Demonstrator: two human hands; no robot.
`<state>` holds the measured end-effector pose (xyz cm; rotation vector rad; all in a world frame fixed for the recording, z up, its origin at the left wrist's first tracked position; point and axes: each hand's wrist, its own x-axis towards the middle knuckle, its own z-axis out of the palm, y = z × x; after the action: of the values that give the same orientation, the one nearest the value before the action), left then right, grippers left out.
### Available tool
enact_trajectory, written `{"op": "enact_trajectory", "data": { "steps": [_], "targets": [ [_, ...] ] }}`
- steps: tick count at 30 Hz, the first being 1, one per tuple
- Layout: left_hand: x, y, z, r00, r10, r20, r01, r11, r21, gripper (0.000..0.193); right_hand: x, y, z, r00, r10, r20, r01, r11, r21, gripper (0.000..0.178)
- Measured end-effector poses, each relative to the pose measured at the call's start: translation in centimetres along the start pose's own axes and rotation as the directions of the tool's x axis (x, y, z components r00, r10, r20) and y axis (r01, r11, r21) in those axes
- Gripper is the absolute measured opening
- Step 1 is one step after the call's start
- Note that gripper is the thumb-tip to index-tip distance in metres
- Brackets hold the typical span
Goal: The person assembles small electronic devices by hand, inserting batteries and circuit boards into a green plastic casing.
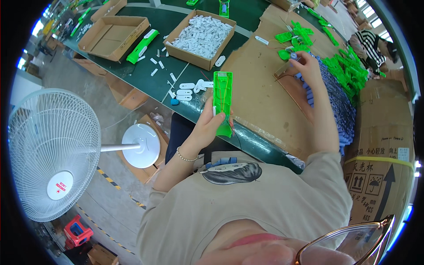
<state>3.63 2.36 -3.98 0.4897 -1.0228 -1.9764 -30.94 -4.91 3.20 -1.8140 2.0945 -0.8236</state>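
Observation:
My left hand is closed round a long green plastic housing, its open side up. Thin red and yellow wires run along inside it. Farther right, my right hand is reaching over the table, thumb and fingers pinched on a small blue-grey cylinder. Beside that hand lies a large stack of blue cylinders, partly hidden by my forearm. Left of the housing, several white oval plastic pieces lie on the green table close to a small blue lump.
A cardboard box of small white parts stands ahead, with an empty cardboard tray left of it. Flat cardboard covers the table's right part. Green housings are piled at right, near a large carton. A white fan stands left.

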Motion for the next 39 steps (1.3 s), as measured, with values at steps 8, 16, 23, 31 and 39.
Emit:
{"op": "enact_trajectory", "data": {
  "steps": [8, 16, 23, 31, 39],
  "targets": [
    [0.3, 0.3, 1.4, 0.999, 0.003, -0.054, 0.025, 0.867, 0.498, 0.052, -10.4, -13.9, 7.6, 0.974, -0.044, 0.224, -0.162, 0.558, 0.814, 0.029],
    [-0.3, -0.3, 0.7, 0.99, 0.119, -0.078, -0.041, 0.764, 0.644, 0.049, -10.8, -14.9, 10.6, 0.993, -0.072, 0.092, -0.003, 0.771, 0.637, 0.022],
    [-1.0, -1.3, -0.4, 0.99, 0.078, -0.114, -0.019, 0.894, 0.447, 0.049, -10.4, -14.5, 10.1, 0.952, -0.302, 0.055, 0.254, 0.876, 0.41, 0.017],
    [-1.7, -0.9, -1.4, 0.99, 0.121, -0.076, -0.081, 0.914, 0.398, 0.038, -9.0, -15.7, 11.9, 0.893, -0.116, 0.435, -0.373, 0.35, 0.859, 0.036],
    [-2.9, 1.7, -3.2, 0.966, 0.094, -0.241, -0.077, 0.994, 0.079, 0.025, -2.0, -18.1, 13.0, 0.608, -0.528, 0.594, -0.135, 0.668, 0.732, 0.044]
  ]
}}
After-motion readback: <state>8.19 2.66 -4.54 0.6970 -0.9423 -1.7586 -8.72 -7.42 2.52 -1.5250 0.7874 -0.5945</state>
